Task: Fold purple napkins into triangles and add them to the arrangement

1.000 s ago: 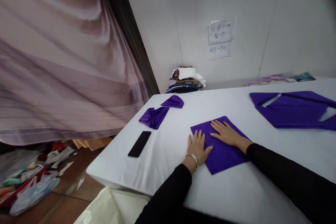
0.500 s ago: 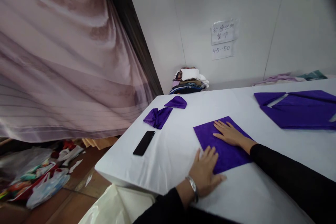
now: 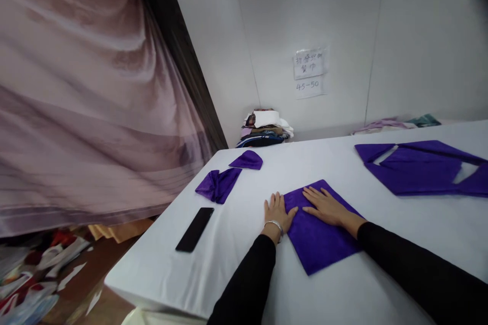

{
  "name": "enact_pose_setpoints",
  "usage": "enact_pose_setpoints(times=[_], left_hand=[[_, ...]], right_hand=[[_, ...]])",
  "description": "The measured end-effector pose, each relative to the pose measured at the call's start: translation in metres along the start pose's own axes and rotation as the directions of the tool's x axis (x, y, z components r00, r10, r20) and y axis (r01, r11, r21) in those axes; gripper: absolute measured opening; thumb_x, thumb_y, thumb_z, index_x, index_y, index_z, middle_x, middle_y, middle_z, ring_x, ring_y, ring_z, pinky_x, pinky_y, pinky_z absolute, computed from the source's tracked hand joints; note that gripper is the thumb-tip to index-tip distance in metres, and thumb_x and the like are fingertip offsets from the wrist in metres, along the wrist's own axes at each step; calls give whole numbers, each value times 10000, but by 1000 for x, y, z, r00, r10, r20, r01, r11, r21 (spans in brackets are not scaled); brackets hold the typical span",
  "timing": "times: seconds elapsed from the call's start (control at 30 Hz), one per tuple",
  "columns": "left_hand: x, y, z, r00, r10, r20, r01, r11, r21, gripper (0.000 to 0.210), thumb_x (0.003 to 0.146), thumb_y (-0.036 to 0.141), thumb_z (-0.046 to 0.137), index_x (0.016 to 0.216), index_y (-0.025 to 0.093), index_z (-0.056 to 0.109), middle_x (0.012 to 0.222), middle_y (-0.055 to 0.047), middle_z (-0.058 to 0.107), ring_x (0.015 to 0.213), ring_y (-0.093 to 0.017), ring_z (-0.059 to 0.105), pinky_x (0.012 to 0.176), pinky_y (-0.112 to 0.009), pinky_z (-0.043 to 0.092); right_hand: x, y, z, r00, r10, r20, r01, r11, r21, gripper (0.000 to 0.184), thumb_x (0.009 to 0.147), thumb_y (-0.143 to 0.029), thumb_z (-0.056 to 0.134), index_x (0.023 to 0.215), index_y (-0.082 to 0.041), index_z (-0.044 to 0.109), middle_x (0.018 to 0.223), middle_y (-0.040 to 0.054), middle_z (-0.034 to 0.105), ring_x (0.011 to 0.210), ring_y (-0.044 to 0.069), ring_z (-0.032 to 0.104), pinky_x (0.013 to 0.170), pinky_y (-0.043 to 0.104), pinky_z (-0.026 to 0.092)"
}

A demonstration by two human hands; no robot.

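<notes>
A square of purple cloth point(image 3: 322, 246) lies flat on the white-covered table point(image 3: 244, 223), one corner pointing towards me. My right hand point(image 3: 324, 205) rests on its upper part, palm down with the fingers stretched out. At the cloth's left edge my left hand point(image 3: 279, 213) lies flat, fingers spread, its thumb reaching the cloth and the other fingers on the white cover beside it. A silver bracelet point(image 3: 276, 224) circles my left wrist. Neither hand grips anything.
A black phone point(image 3: 194, 229) lies on the left of the table. Beyond it are a twisted purple cloth point(image 3: 218, 186) and a small purple piece point(image 3: 247, 159). A larger folded purple cloth point(image 3: 419, 170) lies at right. Folded fabrics point(image 3: 265, 129) are stacked by the wall; a pink curtain point(image 3: 84, 101) hangs left.
My left hand has moved up and left from the cloth's near-left side to its upper left edge. My right hand stays on the cloth. The view has shifted slightly.
</notes>
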State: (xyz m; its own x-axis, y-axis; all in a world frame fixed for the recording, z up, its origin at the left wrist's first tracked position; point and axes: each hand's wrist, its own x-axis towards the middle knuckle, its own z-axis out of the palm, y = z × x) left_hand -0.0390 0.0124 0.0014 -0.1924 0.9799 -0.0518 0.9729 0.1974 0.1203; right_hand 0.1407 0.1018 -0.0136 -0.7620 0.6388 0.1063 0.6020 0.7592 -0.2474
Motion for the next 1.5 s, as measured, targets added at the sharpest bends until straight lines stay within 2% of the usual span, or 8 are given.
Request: enact_pose_setpoints(times=[0.2, 0.5, 0.73, 0.87, 0.97, 1.13, 1.23, 1.5], left_hand=[[0, 14, 6, 992, 98, -81, -94, 994, 56, 822, 811, 656, 15, 1404, 123, 213, 1484, -87, 158, 1364, -255, 55, 1095, -487, 45], [0, 7, 14, 993, 91, -81, -89, 995, 34, 812, 818, 649, 59, 1395, 106, 237, 1477, -100, 191, 1359, -263, 94, 1094, -468, 86], [-1, 10, 9, 995, 75, -66, -74, 997, 20, 803, 822, 648, 62, 1398, 113, 227, 1481, -93, 178, 1361, -267, 70, 1092, -488, 76], [-1, 11, 8, 995, 74, -69, -73, 997, 16, 805, 823, 644, 54, 1396, 107, 232, 1480, -96, 180, 1361, -264, 72, 1091, -488, 80], [-1, 12, 7, 995, 74, -71, -73, 997, 21, 809, 822, 646, 59, 1394, 101, 234, 1479, -97, 179, 1361, -265, 76, 1090, -489, 84], [0, 12, 6, 995, 67, -69, -63, 996, 59, 787, 834, 627, 84, 1393, 94, 235, 1477, -103, 180, 1359, -265, 88, 1088, -486, 96], [0, 12, 5, 995, 70, -66, -65, 995, 79, 782, 836, 624, 80, 1392, 96, 239, 1476, -104, 185, 1358, -261, 97, 1089, -479, 102], [0, 12, 5, 996, 63, -60, -60, 997, 48, 804, 823, 648, 81, 1396, 104, 228, 1482, -90, 171, 1361, -255, 85, 1091, -478, 91]], right_hand=[[0, -1, 0, 1000, -5, -1, 5, 1000, 22, 736, 844, -659, 191, 1390, -177, 301, 1445, 106, 267, 1335, 261, 183, 1067, 495, 125], [-2, 8, -6, 999, 35, 18, -35, 999, 38, 701, 848, -652, 194, 1394, -222, 286, 1453, 75, 256, 1338, 250, 172, 1070, 483, 126], [-50, 58, -13, 984, 180, -13, -181, 983, -13, 680, 848, -641, 208, 1397, -245, 272, 1461, 50, 228, 1340, 255, 156, 1070, 507, 114], [-83, 77, -23, 960, 277, 40, -277, 961, -1, 664, 859, -625, 177, 1403, -251, 255, 1464, 35, 215, 1343, 242, 139, 1076, 500, 115], [-90, 56, -32, 945, 327, 11, -327, 945, 29, 676, 861, -625, 169, 1408, -235, 244, 1470, 51, 184, 1345, 249, 117, 1075, 507, 110], [-75, -23, -29, 999, 32, -18, -30, 996, 84, 660, 866, -611, 232, 1411, -239, 232, 1470, 53, 187, 1347, 245, 124, 1082, 488, 75], [-73, -39, -20, 998, -59, 29, 55, 991, 124, 679, 855, -619, 271, 1409, -228, 235, 1459, 79, 226, 1341, 254, 157, 1077, 499, 75], [-129, 39, -23, 983, 182, 11, -183, 980, 83, 629, 865, -592, 276, 1408, -284, 206, 1467, 23, 189, 1343, 251, 136, 1080, 506, 51]])
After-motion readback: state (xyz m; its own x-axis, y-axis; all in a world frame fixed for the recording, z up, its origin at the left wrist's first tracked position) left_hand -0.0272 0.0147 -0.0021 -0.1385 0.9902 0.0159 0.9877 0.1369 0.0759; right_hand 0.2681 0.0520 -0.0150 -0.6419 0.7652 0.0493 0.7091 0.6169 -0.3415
